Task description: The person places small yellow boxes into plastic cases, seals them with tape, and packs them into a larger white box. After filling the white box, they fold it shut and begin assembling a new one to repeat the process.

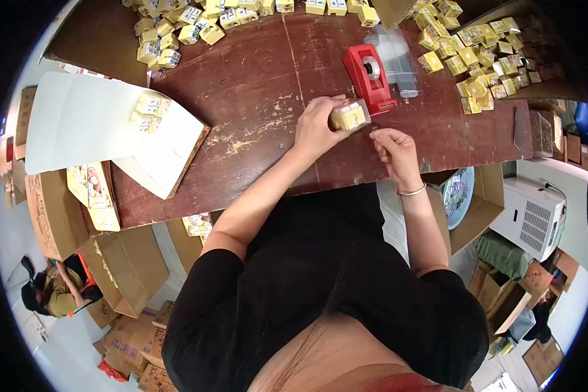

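My left hand (317,127) is closed round a small yellow box in a clear sleeve (351,117), held over the worn red-brown table. The red tape dispenser (366,75) stands just beyond the box, with a roll of tape in it. To the right of the box, my right hand (394,149) has its thumb and forefinger pinched together and the other fingers curled. Whatever may be between those fingertips is too small to make out. A gap separates the two hands.
Small yellow boxes (430,62) lie piled at the back right, more along the back edge. Clear plastic pieces (398,62) lie behind the dispenser. At left stands an open white box (166,147). Cartons (127,264) stand below the table. Another person (62,291) is at far left.
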Motion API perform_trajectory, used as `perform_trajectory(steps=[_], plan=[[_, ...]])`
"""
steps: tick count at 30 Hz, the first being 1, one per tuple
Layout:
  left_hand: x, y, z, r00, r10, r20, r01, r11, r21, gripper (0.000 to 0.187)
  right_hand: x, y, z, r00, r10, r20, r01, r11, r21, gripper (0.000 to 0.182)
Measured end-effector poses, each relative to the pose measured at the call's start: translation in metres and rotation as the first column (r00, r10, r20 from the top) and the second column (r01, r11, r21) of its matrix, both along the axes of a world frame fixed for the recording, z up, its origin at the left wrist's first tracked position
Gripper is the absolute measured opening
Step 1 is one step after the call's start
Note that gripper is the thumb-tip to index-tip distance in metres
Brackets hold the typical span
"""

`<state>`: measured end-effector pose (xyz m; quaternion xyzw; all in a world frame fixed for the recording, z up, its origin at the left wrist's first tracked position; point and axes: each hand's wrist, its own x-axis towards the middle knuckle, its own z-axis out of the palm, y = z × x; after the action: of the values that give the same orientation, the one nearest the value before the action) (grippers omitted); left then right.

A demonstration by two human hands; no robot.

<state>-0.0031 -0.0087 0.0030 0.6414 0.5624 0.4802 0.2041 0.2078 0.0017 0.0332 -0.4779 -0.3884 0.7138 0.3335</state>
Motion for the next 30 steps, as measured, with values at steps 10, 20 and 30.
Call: perform_trajectory(steps=[10, 20, 30], plan=[[-0.005, -0.016, 0.018, 0.996, -0.055, 0.063, 0.060, 0.996, -0.070, 0.048, -0.033, -0.008, -0.002, 0.998, 0.028, 0.052, -0.029, 1.000, 0.005, 0.032], [0.019, -0.026, 0.006, 0.056, -0.059, 0.997, 0.439, 0.898, 0.029, 0.082, -0.042, -0.012, 0.008, 0.912, -0.146, -0.383, 0.136, 0.989, -0.054, 0.049], [0.027, 0.010, -0.004, 0.554, -0.187, 0.812, 0.535, 0.826, -0.175, 0.063, 0.010, 0.077, -0.017, 0.808, -0.162, 0.566, -0.286, 0.732, 0.618, 0.015]])
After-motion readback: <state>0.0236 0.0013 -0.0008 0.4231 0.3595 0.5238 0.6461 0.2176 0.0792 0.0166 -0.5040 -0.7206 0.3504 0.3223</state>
